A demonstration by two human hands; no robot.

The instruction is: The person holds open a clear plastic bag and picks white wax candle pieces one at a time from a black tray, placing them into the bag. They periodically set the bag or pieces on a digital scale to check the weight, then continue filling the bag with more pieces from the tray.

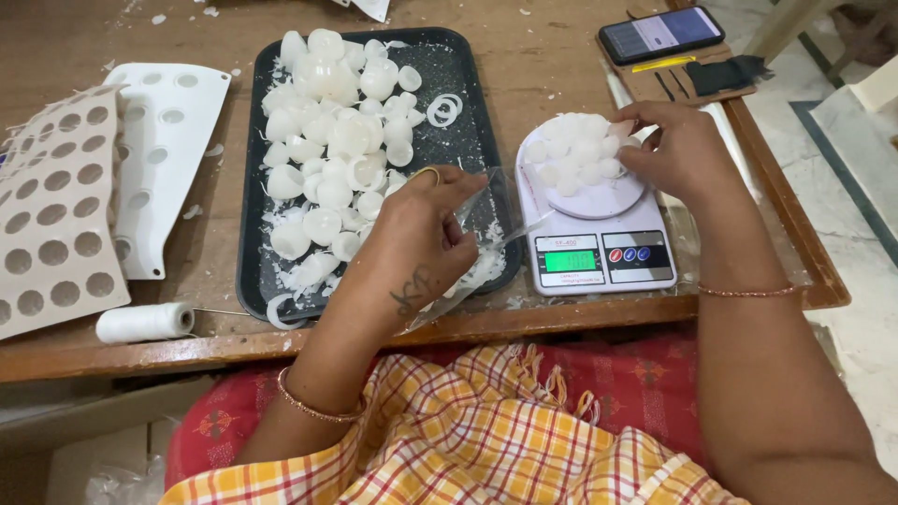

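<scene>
Left hand (426,229) pinches clear bag (486,234) beside scale (599,252)

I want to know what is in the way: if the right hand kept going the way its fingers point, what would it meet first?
The right hand points left across the scale's round pan, so it would probably meet the pile of small white pieces first; the fingers already look to be touching its edge.

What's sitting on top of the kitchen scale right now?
A heap of small white dome-shaped pieces lies on the scale's round white platform. The right hand touches the heap's right edge, hiding whatever lies beneath its fingers.
</scene>
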